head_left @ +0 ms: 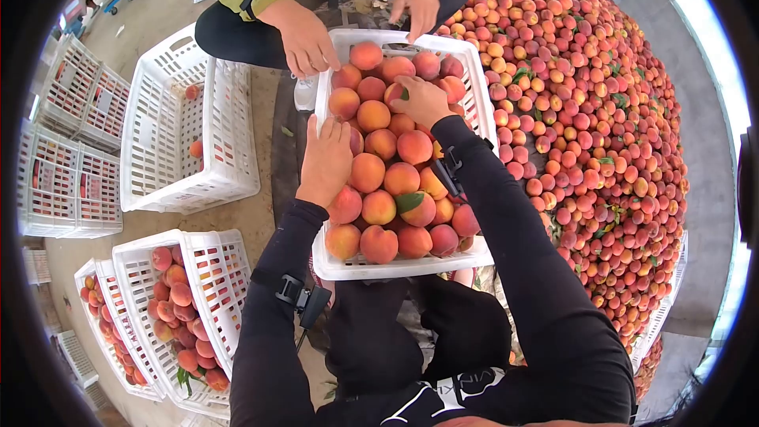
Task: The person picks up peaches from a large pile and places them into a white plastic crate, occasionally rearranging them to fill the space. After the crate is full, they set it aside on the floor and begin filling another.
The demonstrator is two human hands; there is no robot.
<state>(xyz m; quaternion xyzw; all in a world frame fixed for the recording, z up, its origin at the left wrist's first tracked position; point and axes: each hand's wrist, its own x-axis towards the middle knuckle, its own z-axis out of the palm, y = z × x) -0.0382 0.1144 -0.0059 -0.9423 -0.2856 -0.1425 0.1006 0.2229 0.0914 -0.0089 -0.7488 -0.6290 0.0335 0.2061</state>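
A white plastic crate [326, 262] full of peaches [381, 145] is in front of me. My left hand [326, 160] lies over its left rim, fingers stretched forward beside the peaches at that edge. Farther in, my right hand [423, 103] reaches over the fruit with its fingers curled on a peach [393, 92]. A bit of green leaf [405, 94] shows by those fingertips. Another green leaf [409, 202] rests on the peaches nearer to me. The underside of my right hand's grip is hidden.
Opposite sits a person [292, 20] with both hands by the crate's far end. A large heap of peaches [585, 111] covers the right side. To the left stand a white crate [178, 198] with a few peaches, filled crates [225, 269] and stacked crates [71, 182].
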